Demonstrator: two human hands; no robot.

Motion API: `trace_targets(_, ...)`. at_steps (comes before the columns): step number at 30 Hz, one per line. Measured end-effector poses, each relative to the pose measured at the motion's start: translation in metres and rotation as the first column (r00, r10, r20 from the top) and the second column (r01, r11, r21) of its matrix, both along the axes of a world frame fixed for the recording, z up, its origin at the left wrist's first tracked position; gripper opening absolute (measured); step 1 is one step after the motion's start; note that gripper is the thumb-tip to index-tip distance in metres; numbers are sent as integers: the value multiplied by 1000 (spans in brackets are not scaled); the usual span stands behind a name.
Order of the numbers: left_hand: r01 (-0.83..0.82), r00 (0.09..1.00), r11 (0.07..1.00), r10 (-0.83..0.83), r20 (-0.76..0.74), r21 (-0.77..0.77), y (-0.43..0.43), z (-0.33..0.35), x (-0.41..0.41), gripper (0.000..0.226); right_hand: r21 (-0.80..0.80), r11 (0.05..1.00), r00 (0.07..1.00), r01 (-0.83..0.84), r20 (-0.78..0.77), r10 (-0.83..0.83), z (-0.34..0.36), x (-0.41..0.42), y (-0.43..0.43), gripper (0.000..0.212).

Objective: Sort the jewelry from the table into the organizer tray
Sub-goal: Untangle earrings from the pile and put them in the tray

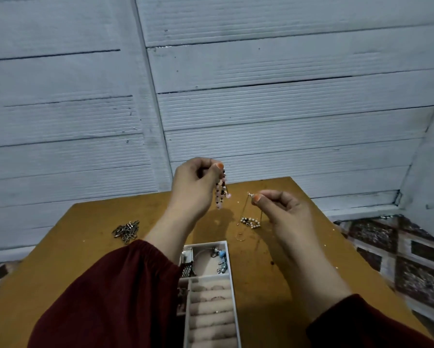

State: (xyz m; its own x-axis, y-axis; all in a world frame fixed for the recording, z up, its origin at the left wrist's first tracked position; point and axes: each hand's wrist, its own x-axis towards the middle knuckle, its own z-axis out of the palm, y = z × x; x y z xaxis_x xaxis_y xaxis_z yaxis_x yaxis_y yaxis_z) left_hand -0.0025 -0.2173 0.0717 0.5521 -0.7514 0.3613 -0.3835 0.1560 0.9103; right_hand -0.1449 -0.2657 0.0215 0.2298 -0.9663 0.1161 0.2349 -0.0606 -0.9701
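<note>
My left hand [194, 183] is raised above the table and pinches a pink and black beaded strand [221, 190] that hangs down from its fingertips. My right hand [281, 209] pinches the clasp end of a thin gold chain [243, 209] that drops to the table. Below the chain lie a pearl bead piece [251, 222] and a small gold ring [239, 236]. The white organizer tray [232, 280] sits near me between my forearms, with a bracelet, a watch and blue pieces in its far compartment and rings in its padded rolls; my left sleeve hides its left side.
A pile of dark metal clips [126, 231] lies at the left of the brown table [85, 247]. A grey panelled wall [261, 109] rises right behind the table's far edge. A patterned floor covering [399, 252] lies to the right.
</note>
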Motion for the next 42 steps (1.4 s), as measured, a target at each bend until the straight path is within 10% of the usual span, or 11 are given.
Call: trace_targets(42,-170,963,983,150,-224,-71,219,-7,-8,6,-60,987,981,-148,118,154,44,21,172,14)
